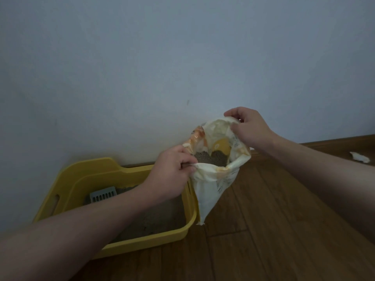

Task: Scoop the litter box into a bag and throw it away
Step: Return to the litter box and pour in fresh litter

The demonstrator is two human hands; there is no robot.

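The near rim of a white bag [211, 185] is pinched by the left hand [172, 171], the far rim by the right hand [246, 128], so its mouth is held open above the floor [274, 230]. Grey litter [211, 158] is seen inside. A yellow litter box [113, 201] stands on the floor against the wall [162, 67], a grey scoop [103, 195] lying in it.

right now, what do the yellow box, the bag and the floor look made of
Yellow rectangular litter box: likely moulded plastic, smooth matte; rounded rim, cut-out handle slot. White-and-orange crinkled bag: thin plastic film, slightly glossy; creases and sags. Brown plank floor: wood or wood-look laminate; grain and seams show.
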